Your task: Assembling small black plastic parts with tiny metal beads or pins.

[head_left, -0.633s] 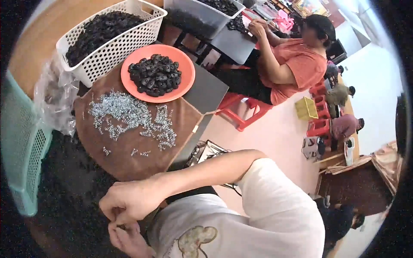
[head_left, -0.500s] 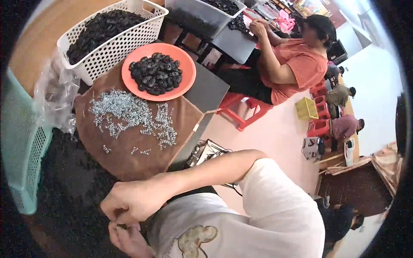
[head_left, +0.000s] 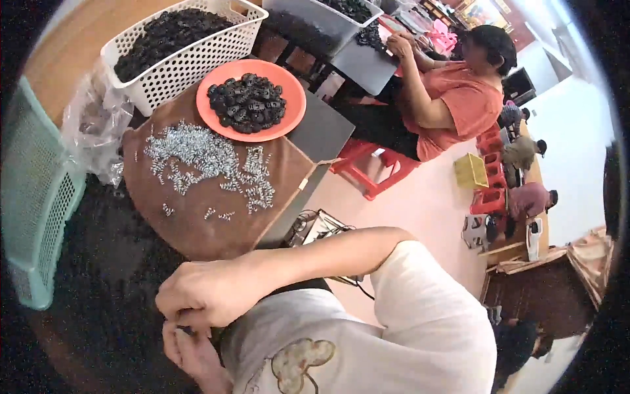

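Observation:
Close together at the lower left of the view, both my hands are closed around a small dark piece (head_left: 186,329). My left hand (head_left: 198,360), the lower one, pinches it between thumb and fingers. Just above, my right hand (head_left: 209,292) has its fingers curled down onto the same spot, and its fingertips are partly hidden. Beyond them a brown cloth (head_left: 197,230) carries a spread of small silvery springs (head_left: 197,148). An orange-red plate (head_left: 293,115) stands at the cloth's far edge, heaped with small black plastic parts (head_left: 246,104).
A white perforated basket (head_left: 190,69) full of black parts stands behind the plate, beside a clear plastic bag (head_left: 95,125). A green perforated basket (head_left: 41,197) is at far left. A grey bin (head_left: 302,26) is at the back. A co-worker in an orange shirt (head_left: 459,98) sits at right.
The view has shifted slightly, so the table things sit a little higher and further right. My hands stay together, and the dark piece between the fingers shows more.

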Action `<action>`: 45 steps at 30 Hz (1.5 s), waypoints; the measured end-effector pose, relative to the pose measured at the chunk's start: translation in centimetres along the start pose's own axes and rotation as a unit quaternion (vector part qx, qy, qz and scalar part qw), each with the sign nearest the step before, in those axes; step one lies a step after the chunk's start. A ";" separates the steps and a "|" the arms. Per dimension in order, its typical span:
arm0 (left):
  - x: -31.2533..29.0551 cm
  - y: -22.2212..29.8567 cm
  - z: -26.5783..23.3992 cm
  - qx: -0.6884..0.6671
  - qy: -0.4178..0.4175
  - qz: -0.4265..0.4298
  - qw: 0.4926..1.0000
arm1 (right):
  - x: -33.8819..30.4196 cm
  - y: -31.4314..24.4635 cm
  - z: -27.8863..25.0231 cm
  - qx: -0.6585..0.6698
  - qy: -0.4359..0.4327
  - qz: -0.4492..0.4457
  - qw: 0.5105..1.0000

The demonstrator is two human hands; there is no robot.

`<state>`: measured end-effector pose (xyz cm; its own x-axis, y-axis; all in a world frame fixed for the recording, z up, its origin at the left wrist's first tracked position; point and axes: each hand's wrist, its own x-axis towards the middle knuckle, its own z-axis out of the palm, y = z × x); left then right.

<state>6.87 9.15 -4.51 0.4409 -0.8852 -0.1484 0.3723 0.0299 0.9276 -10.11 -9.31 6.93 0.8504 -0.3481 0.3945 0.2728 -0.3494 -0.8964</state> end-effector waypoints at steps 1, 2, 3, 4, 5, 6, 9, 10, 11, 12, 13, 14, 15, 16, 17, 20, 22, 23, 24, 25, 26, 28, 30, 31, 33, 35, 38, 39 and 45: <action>-0.1 -0.8 -2.0 0.011 -0.081 -0.004 0.997 | 0.0 -0.1 0.0 0.011 -0.001 0.011 1.000; -0.6 0.2 -0.6 0.011 -0.071 -0.003 0.997 | 0.1 -0.1 0.3 0.018 -0.008 0.010 1.000; -0.9 2.1 2.6 -0.007 -0.012 -0.010 1.000 | 0.3 0.0 0.5 0.015 -0.014 0.008 1.000; -0.9 3.2 4.8 -0.025 0.047 -0.016 0.998 | 0.4 0.0 0.6 0.014 -0.020 0.005 1.000; -0.8 3.1 5.0 0.011 0.036 0.004 0.999 | 0.4 -0.8 0.1 0.063 -0.036 0.067 0.995; -0.9 3.0 5.1 0.049 0.031 0.024 0.998 | 0.2 -0.5 -0.1 0.042 -0.031 0.059 0.997; 0.2 3.7 6.6 -0.058 -0.040 0.005 0.998 | -0.7 -0.3 -0.8 0.019 -0.013 0.089 0.996; 0.5 4.1 6.7 -0.037 -0.074 0.005 0.997 | -0.6 -0.6 -1.1 0.033 0.000 0.091 0.995; 0.5 4.8 7.3 -0.069 -0.057 -0.038 0.995 | -0.5 -0.9 -1.0 0.046 0.013 0.127 0.991; 0.7 4.8 7.3 -0.074 -0.083 -0.021 0.994 | -0.4 -1.4 -1.3 0.063 0.002 0.147 0.987; 0.7 4.8 7.0 -0.079 -0.110 -0.004 0.991 | -0.2 -1.6 -1.1 0.111 -0.010 0.171 0.979; 0.9 5.0 7.1 -0.070 -0.120 0.003 0.990 | -0.2 -1.6 -1.0 0.151 -0.017 0.196 0.969; 1.1 5.1 7.0 -0.069 -0.126 -0.001 0.990 | -0.2 -1.4 -0.8 0.150 -0.013 0.196 0.969; 1.0 5.1 6.9 -0.068 -0.133 -0.005 0.989 | -0.3 -1.2 -0.6 0.148 -0.009 0.196 0.969; 0.4 5.1 6.9 -0.058 -0.076 -0.060 0.994 | -0.2 -1.3 -0.4 0.189 -0.001 0.219 0.957; 0.5 5.2 6.5 -0.059 -0.095 -0.058 0.992 | 0.0 -1.0 -0.1 0.183 -0.008 0.219 0.958; 0.6 5.3 6.3 -0.067 -0.106 -0.060 0.990 | 0.1 -0.9 -0.1 0.174 -0.018 0.213 0.961; 0.6 5.3 6.2 -0.073 -0.117 -0.060 0.989 | 0.1 -0.9 -0.1 0.165 -0.027 0.205 0.964; 0.6 5.1 5.9 -0.073 -0.115 -0.061 0.989 | 0.1 -0.9 0.0 0.167 -0.027 0.206 0.964; 0.6 4.7 5.5 -0.072 -0.121 -0.062 0.988 | 0.2 -0.8 0.0 0.163 -0.033 0.207 0.964; 0.6 4.5 5.3 -0.073 -0.127 -0.064 0.987 | 0.2 -0.8 0.0 0.158 -0.037 0.208 0.964; 0.7 4.4 5.3 -0.075 -0.132 -0.064 0.986 | 0.3 -0.9 0.1 0.174 -0.040 0.209 0.962; 0.7 4.6 5.5 -0.077 -0.136 -0.064 0.986 | 0.3 -0.9 0.1 0.189 -0.042 0.209 0.959; 0.8 4.9 6.0 -0.087 -0.137 -0.056 0.985 | 0.3 -0.9 0.0 0.195 -0.044 0.222 0.954; 0.8 5.2 6.2 -0.095 -0.138 -0.049 0.985 | 0.3 -1.0 0.0 0.203 -0.045 0.235 0.950; 0.9 5.4 6.2 -0.099 -0.151 -0.048 0.982 | 0.3 -1.2 0.0 0.192 -0.045 0.242 0.950; 0.9 5.0 6.3 -0.098 -0.145 -0.037 0.984 | 0.1 -1.0 0.2 0.207 -0.027 0.241 0.948; 1.0 4.9 6.3 -0.099 -0.145 -0.038 0.984 | 0.1 -0.9 0.2 0.207 -0.027 0.242 0.948; 1.1 5.0 6.2 -0.063 -0.141 -0.018 0.988 | 0.1 -1.0 0.3 0.182 -0.036 0.242 0.952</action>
<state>4.11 5.44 2.05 0.1867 -0.9804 -0.0622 0.4892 0.0379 0.8713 -10.15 -8.78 7.78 0.9411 -0.3267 -0.0867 -0.0328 0.1670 -0.9854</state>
